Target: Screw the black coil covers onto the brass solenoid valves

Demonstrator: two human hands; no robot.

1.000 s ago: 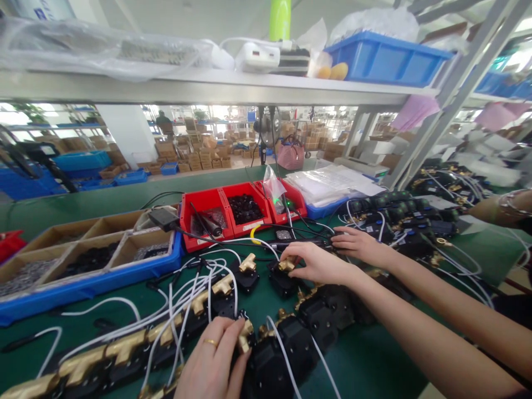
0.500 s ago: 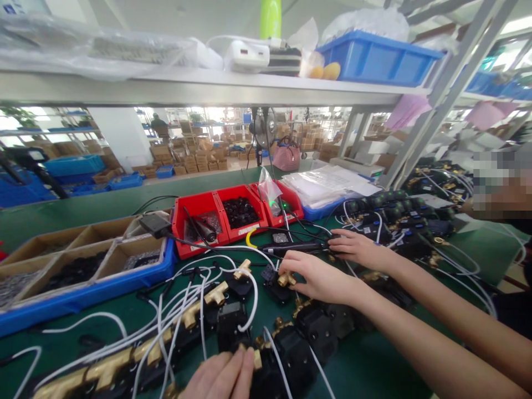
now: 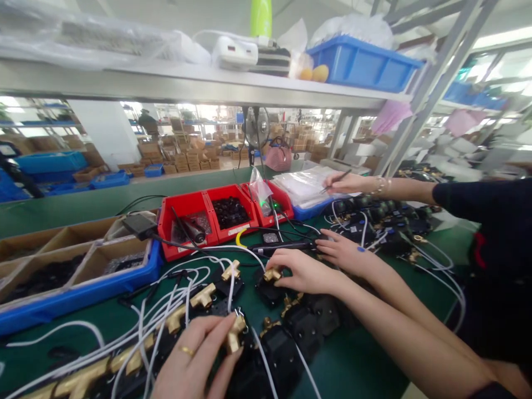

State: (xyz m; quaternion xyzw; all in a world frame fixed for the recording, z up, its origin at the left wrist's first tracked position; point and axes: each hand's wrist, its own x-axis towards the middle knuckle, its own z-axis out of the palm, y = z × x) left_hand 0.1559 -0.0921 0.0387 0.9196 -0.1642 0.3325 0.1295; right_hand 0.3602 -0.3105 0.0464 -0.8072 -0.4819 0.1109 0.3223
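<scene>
At the bottom centre, my left hand (image 3: 195, 354), with a ring on one finger, pinches a brass tee fitting (image 3: 235, 333). Thin wire clips (image 3: 239, 315) stick up at the top of that fitting. My right hand (image 3: 301, 270) reaches in from the right, thumb and fingers closed around a smaller brass fitting (image 3: 272, 274) attached to a black housing (image 3: 270, 291). Between my hands lie more black housings (image 3: 279, 346) with brass fittings and white cables. A row of brass tees (image 3: 177, 318) runs to the lower left under white tubes (image 3: 166, 299).
A co-worker's hand (image 3: 341, 249) with a blue mark lies beyond my right hand; another hand (image 3: 351, 183) holds a pen over bagged papers (image 3: 307, 185). Red bins (image 3: 189, 221) and a blue divided tray (image 3: 145, 277) hold small parts. A shelf (image 3: 166, 83) spans above.
My left hand has risen, showing more of the brass tee and its wire clips. A co-worker's hand with a pen has reached over the papers. My right hand keeps its grip; the view has shifted slightly right.
</scene>
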